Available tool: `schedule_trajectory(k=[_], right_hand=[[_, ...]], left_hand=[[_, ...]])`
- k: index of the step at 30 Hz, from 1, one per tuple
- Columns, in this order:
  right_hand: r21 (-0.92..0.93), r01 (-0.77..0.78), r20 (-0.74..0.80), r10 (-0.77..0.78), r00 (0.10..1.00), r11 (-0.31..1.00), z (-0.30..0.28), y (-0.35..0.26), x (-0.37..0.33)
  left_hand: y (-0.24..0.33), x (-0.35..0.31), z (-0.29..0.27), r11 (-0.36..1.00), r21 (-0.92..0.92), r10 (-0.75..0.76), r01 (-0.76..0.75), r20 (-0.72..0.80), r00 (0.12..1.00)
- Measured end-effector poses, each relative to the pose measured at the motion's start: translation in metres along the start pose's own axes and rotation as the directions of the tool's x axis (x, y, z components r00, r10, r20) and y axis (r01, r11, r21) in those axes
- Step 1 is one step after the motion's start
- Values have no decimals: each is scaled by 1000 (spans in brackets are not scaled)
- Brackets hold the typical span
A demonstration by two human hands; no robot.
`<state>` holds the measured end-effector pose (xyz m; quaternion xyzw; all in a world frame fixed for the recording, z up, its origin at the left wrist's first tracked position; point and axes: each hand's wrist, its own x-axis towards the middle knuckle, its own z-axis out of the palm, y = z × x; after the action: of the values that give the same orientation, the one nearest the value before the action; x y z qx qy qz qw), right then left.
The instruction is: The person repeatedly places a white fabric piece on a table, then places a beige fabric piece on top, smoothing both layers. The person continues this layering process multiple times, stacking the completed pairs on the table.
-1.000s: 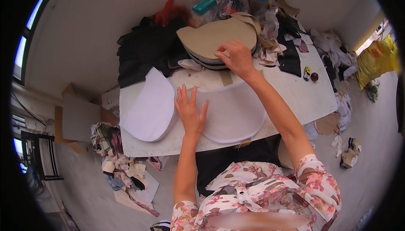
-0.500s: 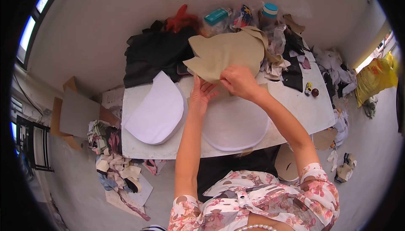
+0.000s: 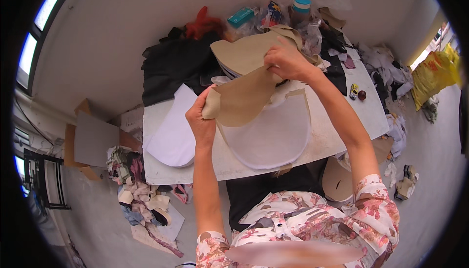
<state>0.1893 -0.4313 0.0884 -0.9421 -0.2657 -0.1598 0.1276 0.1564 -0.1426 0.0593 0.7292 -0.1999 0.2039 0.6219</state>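
A tan sheet of fabric or leather is stretched between my hands above the table. My left hand is closed round its left corner, which folds over pale near the fingers. My right hand pinches its upper right edge between thumb and finger, with other fingers raised. Beneath the sheet's lower edge lies a white rounded panel with tan strips showing along its border. Just behind my hands rests a stack of tan cut pieces. White cut pieces lie to the left, partly behind my left hand.
Black cloth covers the back left of the table. A teal box, plastic bags and a blue-lidded jar stand along the wall. A toy car and a dark ball sit at the right. Fabric scraps litter the floor.
A tan sheet has come off the stack toward me, over the white panel. My left hand has moved left and now grips its corner; my right hand has shifted up and right.
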Motion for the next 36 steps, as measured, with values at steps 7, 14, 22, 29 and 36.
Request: schedule_trajectory(k=[7, 14, 22, 29, 36], right_hand=[[887, -248, 59, 439, 896, 388, -23, -8, -76], [900, -223, -34, 570, 821, 375, -24, -56, -116], [922, -319, 115, 631, 767, 220, -16, -76, -157], [893, -398, 186, 633, 752, 211, 17, -56, -157], [773, -499, 109, 693, 713, 391, 61, -25, -151]], left_hand=[[-10, -16, -37, 954, -270, -178, 132, -154, 972], [4, -45, -46, 820, -490, -326, 295, 22, 945], [13, -71, -49, 705, -508, -505, 495, 130, 853], [-27, -65, -35, 676, -420, -586, 606, 192, 787], [-80, -61, -11, 815, 248, -555, 524, 71, 829]])
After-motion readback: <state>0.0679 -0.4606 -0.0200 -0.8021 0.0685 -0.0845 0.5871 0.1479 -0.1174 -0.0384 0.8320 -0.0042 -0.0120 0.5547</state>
